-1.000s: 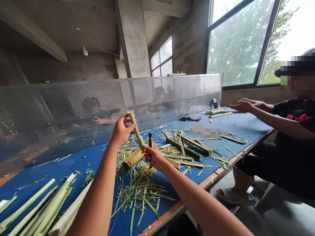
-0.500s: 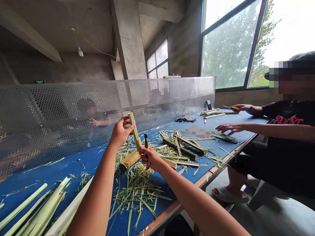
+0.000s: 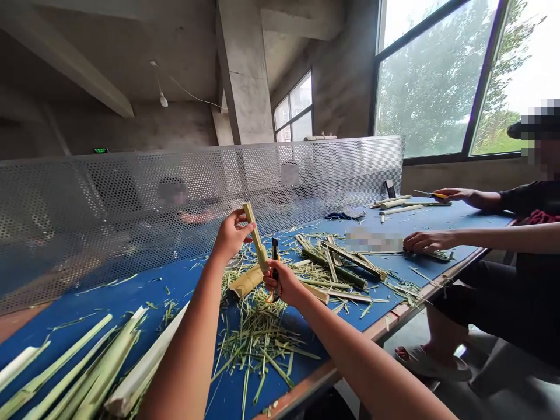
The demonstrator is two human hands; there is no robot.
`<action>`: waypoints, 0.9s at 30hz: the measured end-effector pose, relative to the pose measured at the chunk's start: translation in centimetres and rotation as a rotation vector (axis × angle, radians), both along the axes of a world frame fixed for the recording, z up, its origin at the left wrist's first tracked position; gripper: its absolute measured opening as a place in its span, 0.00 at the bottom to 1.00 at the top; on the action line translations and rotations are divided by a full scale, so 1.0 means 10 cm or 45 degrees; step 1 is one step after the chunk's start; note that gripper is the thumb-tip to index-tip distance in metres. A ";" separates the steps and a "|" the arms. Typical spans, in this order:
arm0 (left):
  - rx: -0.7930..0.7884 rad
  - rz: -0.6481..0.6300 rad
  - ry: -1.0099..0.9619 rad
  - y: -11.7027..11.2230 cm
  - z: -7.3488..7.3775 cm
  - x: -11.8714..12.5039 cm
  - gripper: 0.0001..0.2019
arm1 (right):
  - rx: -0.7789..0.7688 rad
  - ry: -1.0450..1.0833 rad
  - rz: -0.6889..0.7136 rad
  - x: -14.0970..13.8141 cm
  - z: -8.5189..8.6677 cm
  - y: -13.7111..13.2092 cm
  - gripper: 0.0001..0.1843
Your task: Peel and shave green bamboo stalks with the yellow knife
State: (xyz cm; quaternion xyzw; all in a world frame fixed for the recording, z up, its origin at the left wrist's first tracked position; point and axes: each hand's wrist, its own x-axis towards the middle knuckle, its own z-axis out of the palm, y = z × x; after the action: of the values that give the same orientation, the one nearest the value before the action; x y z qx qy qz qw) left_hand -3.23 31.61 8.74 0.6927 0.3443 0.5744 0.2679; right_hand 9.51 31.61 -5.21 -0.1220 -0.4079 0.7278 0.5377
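My left hand [image 3: 231,236] pinches the upper part of a short, pale split bamboo strip [image 3: 259,248], which leans at a slant over the table. At its lower end my right hand [image 3: 285,284] is closed around a black utility knife [image 3: 275,251], pointing upward, with its fingers against the strip. Just below and to the left lies a wider curved bamboo piece [image 3: 246,282]. Thin green shavings [image 3: 258,335] are heaped under both hands. How far the blade is out cannot be made out.
Long split bamboo lengths [image 3: 100,367] lie at the front left of the blue table [image 3: 144,291]. More bamboo pieces [image 3: 336,268] are piled to the right. A perforated metal screen [image 3: 196,186] runs behind. A co-worker's hand [image 3: 431,240] rests on the table, the other holding a yellow-handled knife [image 3: 431,194].
My view has swung a little left, so the scene sits further right. My hands keep the same hold on strip and knife. The co-worker's nearer hand has lowered onto the table.
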 end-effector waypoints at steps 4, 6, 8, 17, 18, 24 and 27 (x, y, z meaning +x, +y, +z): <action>0.002 -0.029 0.005 -0.01 0.01 0.02 0.22 | 0.013 0.011 0.014 0.00 0.01 0.00 0.16; -0.001 -0.023 0.024 -0.01 0.01 0.01 0.22 | 0.008 0.024 0.033 0.00 0.00 0.00 0.16; 0.000 -0.023 0.031 -0.01 0.01 0.01 0.22 | 0.004 0.027 0.037 0.00 0.00 0.01 0.16; 0.006 -0.014 0.021 0.01 0.01 -0.01 0.23 | 0.040 -0.011 0.028 0.00 0.02 -0.02 0.17; 0.006 -0.014 0.019 0.01 0.02 -0.01 0.23 | 0.050 -0.023 0.025 0.00 0.02 -0.03 0.17; -0.068 0.013 0.017 0.00 -0.15 0.09 0.19 | 0.067 0.006 -0.105 -0.01 0.02 -0.02 0.19; -0.192 0.076 0.121 -0.04 -0.49 0.23 0.12 | 0.052 0.053 -0.214 -0.01 0.01 0.02 0.21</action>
State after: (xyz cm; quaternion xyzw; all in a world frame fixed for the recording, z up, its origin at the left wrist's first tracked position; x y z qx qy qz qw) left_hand -0.90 31.17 3.86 0.6866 0.4193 0.5210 0.2853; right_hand 9.40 31.84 -5.15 -0.1296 -0.3998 0.6739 0.6077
